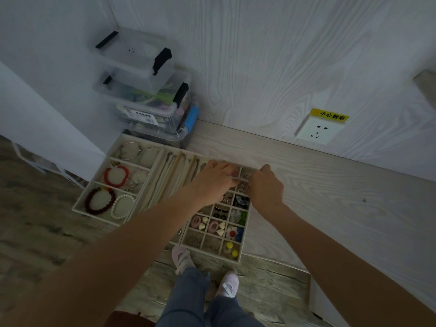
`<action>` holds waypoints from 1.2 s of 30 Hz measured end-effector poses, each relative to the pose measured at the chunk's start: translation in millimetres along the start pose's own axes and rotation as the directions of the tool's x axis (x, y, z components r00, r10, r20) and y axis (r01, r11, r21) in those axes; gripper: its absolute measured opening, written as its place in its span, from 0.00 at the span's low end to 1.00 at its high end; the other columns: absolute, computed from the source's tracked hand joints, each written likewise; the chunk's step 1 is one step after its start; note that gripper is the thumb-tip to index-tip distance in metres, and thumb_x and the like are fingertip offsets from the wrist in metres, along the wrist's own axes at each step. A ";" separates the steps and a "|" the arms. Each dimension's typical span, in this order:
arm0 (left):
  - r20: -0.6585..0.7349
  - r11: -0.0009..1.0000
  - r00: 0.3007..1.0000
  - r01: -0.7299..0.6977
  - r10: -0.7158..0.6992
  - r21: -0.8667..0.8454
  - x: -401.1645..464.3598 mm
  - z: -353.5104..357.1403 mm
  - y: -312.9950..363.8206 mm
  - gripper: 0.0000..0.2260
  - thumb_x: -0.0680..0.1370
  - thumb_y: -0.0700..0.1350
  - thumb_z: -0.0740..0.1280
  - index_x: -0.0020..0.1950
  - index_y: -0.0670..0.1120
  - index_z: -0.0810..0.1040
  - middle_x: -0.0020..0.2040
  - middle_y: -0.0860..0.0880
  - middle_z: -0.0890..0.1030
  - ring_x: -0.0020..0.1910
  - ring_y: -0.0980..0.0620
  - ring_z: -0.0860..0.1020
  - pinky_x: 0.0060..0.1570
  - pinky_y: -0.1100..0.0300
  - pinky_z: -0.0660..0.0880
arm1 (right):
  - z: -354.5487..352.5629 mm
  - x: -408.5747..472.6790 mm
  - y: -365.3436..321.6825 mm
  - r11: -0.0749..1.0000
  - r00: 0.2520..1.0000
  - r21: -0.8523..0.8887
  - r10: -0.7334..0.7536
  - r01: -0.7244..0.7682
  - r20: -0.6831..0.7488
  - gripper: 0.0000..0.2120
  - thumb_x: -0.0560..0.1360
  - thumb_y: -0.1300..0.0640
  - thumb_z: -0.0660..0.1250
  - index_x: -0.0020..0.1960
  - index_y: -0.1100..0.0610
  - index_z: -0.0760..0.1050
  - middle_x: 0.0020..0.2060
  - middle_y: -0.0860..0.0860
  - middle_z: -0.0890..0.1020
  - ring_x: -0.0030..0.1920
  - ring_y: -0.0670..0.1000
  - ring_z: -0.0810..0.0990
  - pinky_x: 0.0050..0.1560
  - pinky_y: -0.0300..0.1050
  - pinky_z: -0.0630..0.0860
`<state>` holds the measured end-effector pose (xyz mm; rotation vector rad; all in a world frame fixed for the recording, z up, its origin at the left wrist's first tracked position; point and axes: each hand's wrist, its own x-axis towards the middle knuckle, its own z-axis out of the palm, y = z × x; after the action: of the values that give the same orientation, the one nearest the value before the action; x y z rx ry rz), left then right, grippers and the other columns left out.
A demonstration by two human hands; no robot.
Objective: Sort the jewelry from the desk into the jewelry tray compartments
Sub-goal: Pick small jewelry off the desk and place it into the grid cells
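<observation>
You are looking down at a pale wood-grain desk (330, 197) where three cream jewelry trays sit side by side, their long sides running away from you and tilting slightly to the right. The left tray (94, 185) holds bracelets: a red bead bracelet (116, 176), a dark red bracelet (100, 201) and a white pearl bracelet (122, 206) nearest you. The middle tray (172, 171) has narrow lanes pointing away from you, with thin chains lying along them. The right tray, a grid tray (243, 246) of small square compartments, holds earrings and small ornaments, among them a white flower piece (232, 233) and yellow balls (232, 250) in the near right corner. Both your arms reach forward from the lower corners and meet over the far end of the grid tray. Your left hand (213, 182) is palm down, fingers curled toward the right, and your right hand (266, 184) faces it, fingers bent inward. The fingertips of both hands pinch a small jewelry piece (238, 177) between them above the far compartments; it is too small to make out its shape or direction. Stacked clear storage boxes (146, 90) stand at the back left, against the wall, and a wall socket (317, 132) sits to the right.
</observation>
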<state>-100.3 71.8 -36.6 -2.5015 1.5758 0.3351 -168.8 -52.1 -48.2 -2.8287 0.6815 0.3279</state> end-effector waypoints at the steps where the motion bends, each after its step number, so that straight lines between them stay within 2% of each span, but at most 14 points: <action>1: 0.007 1.000 1.000 -0.001 0.001 0.007 0.2 -0.1 -0.4 0.24 0.77 0.41 0.64 0.72 0.52 0.66 0.74 0.47 0.60 0.73 0.46 0.57 0.70 0.49 0.55 | 0.2 -0.5 -0.1 1.000 1.000 -0.016 -0.010 0.010 -0.001 0.07 0.77 0.62 0.63 0.54 0.62 0.75 0.55 0.57 0.71 0.52 0.56 0.74 0.40 0.44 0.67; 8: 0.023 1.000 1.000 -0.014 0.013 0.028 0.2 -0.8 -2.1 0.24 0.77 0.40 0.63 0.72 0.53 0.66 0.74 0.47 0.61 0.72 0.46 0.58 0.71 0.48 0.55 | -4.1 -4.4 10.6 0.995 0.995 -0.026 -0.099 0.099 0.000 0.08 0.78 0.61 0.61 0.53 0.62 0.76 0.55 0.57 0.72 0.50 0.55 0.75 0.38 0.44 0.68; 12: 0.018 1.000 1.000 -0.012 0.012 0.019 0.4 0.1 -1.8 0.24 0.77 0.41 0.64 0.72 0.53 0.66 0.74 0.48 0.61 0.73 0.47 0.58 0.71 0.47 0.55 | -17.8 -4.4 25.3 0.986 0.987 -0.017 -0.163 0.163 0.000 0.13 0.78 0.63 0.57 0.58 0.58 0.77 0.56 0.55 0.71 0.51 0.54 0.75 0.41 0.45 0.71; 15: 0.013 1.000 1.000 -0.002 0.002 0.008 0.4 -0.4 -0.4 0.24 0.77 0.41 0.64 0.72 0.53 0.66 0.73 0.48 0.61 0.72 0.47 0.58 0.71 0.48 0.54 | -22.0 -6.2 29.4 0.973 0.972 -0.021 -0.227 0.228 0.059 0.15 0.79 0.64 0.57 0.62 0.56 0.76 0.57 0.55 0.70 0.54 0.53 0.74 0.42 0.44 0.71; 18: -0.005 1.000 1.000 -0.007 0.007 -0.015 0.1 -1.3 1.6 0.24 0.77 0.42 0.64 0.71 0.55 0.67 0.73 0.49 0.62 0.72 0.48 0.58 0.72 0.49 0.54 | -18.4 -10.1 27.9 0.950 0.951 -0.099 -0.286 0.297 0.113 0.16 0.78 0.64 0.58 0.62 0.56 0.75 0.58 0.54 0.68 0.55 0.53 0.71 0.39 0.43 0.69; 26: 0.006 0.999 1.000 0.001 -0.001 -0.042 5.2 -3.2 3.2 0.19 0.76 0.41 0.66 0.64 0.56 0.75 0.72 0.48 0.64 0.70 0.47 0.61 0.69 0.49 0.57 | -12.5 -11.2 21.5 0.929 0.945 -0.185 -0.297 0.319 0.137 0.15 0.77 0.64 0.59 0.62 0.58 0.73 0.59 0.56 0.67 0.57 0.54 0.70 0.38 0.44 0.68; 31: 0.004 1.000 1.000 -0.016 0.016 -0.010 9.0 -5.0 6.3 0.16 0.77 0.42 0.64 0.63 0.56 0.77 0.71 0.47 0.65 0.69 0.46 0.61 0.67 0.48 0.59 | -13.8 -12.2 17.3 0.930 0.947 -0.197 -0.283 0.310 0.152 0.13 0.78 0.64 0.59 0.61 0.60 0.73 0.59 0.57 0.67 0.56 0.54 0.70 0.39 0.42 0.67; 36: -0.002 0.999 0.999 -0.033 0.033 0.016 8.9 -3.0 5.8 0.15 0.76 0.43 0.64 0.62 0.54 0.78 0.71 0.47 0.64 0.69 0.45 0.60 0.66 0.47 0.59 | -12.9 -7.8 21.1 0.931 0.945 -0.203 -0.266 0.303 0.188 0.14 0.78 0.63 0.59 0.62 0.58 0.73 0.56 0.57 0.67 0.54 0.54 0.71 0.39 0.43 0.69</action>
<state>-101.5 60.8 -36.2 -2.4668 1.6161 0.3227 -183.3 -70.5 -37.0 -3.0184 0.2033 0.6050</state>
